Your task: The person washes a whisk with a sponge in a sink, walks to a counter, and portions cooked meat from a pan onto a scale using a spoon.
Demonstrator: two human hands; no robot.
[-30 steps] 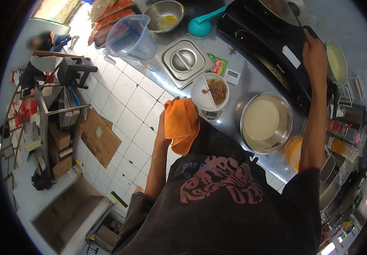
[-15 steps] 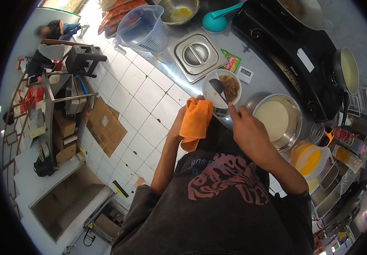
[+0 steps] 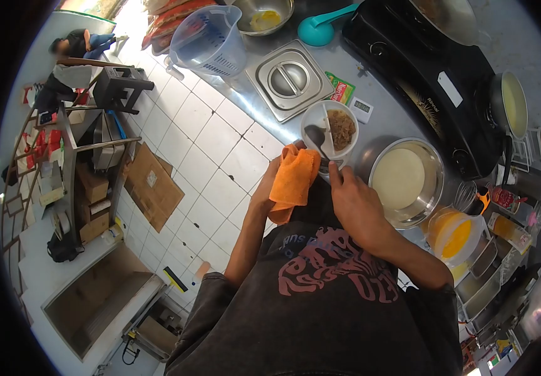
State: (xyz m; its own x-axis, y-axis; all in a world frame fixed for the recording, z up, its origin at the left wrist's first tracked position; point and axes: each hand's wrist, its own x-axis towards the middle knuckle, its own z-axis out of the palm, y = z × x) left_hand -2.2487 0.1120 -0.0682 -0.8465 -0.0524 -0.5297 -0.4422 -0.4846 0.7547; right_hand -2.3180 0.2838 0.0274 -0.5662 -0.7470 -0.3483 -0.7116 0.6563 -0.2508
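Observation:
My right hand (image 3: 358, 203) grips the handle of a dark spoon (image 3: 315, 133), its fingers closed near the edge of a white bowl (image 3: 303, 119). The spoon's head is in the bowl's pale left part, beside a crumbly brown mass (image 3: 342, 130) on the right. An orange cloth (image 3: 295, 178) hangs over my left hand (image 3: 273, 178), which is closed at the near left of the bowl. Most of its fingers are hidden under the cloth, so I cannot tell whether they also touch the bowl.
Right of the bowl stands a metal bowl of cream-coloured batter (image 3: 399, 178). Beyond are a digital timer (image 3: 361, 110), a lidded steel container (image 3: 288, 80), a plastic jug (image 3: 205, 44) and a black gas stove (image 3: 424, 88). A whisk (image 3: 466, 195) lies to the right.
My right hand has drawn back slightly towards me and to the left, shifting the spoon's head left and downward in the bowl. The cloth and left hand have moved a little right.

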